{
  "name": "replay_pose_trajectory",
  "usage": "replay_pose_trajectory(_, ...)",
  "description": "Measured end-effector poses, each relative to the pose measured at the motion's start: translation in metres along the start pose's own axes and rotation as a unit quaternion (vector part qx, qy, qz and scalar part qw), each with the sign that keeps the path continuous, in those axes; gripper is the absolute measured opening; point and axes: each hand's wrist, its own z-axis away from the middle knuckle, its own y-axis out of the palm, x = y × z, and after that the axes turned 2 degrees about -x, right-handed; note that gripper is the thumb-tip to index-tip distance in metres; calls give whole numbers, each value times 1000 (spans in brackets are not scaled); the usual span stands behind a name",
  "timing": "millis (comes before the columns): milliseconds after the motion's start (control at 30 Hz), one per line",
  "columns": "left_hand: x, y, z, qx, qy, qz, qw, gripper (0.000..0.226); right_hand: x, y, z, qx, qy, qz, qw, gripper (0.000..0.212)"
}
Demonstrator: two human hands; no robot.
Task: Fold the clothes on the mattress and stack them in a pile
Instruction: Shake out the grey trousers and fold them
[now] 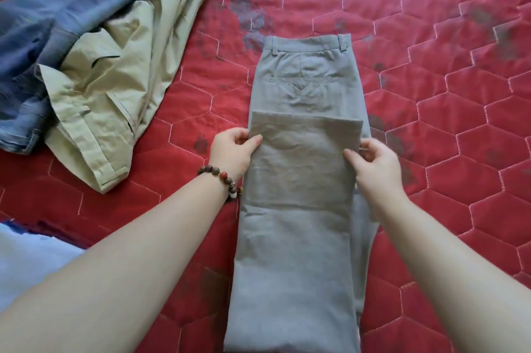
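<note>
Grey trousers [307, 79] lie lengthwise on the red quilted mattress [448, 94], waistband at the far end and back pocket facing up. Their legs are folded back over themselves, with the hem edge lying just below the pocket. My left hand [234, 151] pinches the left side of that folded layer near the hem. On the right side, my right hand [373, 160] pinches the same layer. A beaded bracelet [221, 177] circles my left wrist.
A crumpled pair of beige trousers [115, 88] lies at the left, partly under blue denim jeans [57, 22] in the far left corner. A pale blue and white cloth [26, 260] shows at the near left edge. Dark stains mark the mattress.
</note>
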Motion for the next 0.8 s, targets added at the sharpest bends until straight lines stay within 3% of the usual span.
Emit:
replay_pose_trajectory(133,-64,3,-66,-44,62,31,997,6,58,6,-74,-40,-69,-33,996,7)
replay_pose_trajectory(267,-62,14,-103,30,-43,-112,992,31,50,21,-118,30,63,123,990,40)
replay_pose_trajectory(333,-47,19,-109,55,-48,-176,982,28,37,30,-122,59,87,192,976,39)
replay_pose_trajectory(500,-33,26,-126,-15,-79,-63,995,27,26,39,-135,-10,61,156,986,20)
replay_pose_trajectory(667,-54,30,-148,-67,12,-2,998,9,37,36,-156,-71,-34,80,994,11)
replay_pose_trajectory(800,-49,36,-160,-49,-56,-83,994,22,39,42,-179,-28,40,137,989,18)
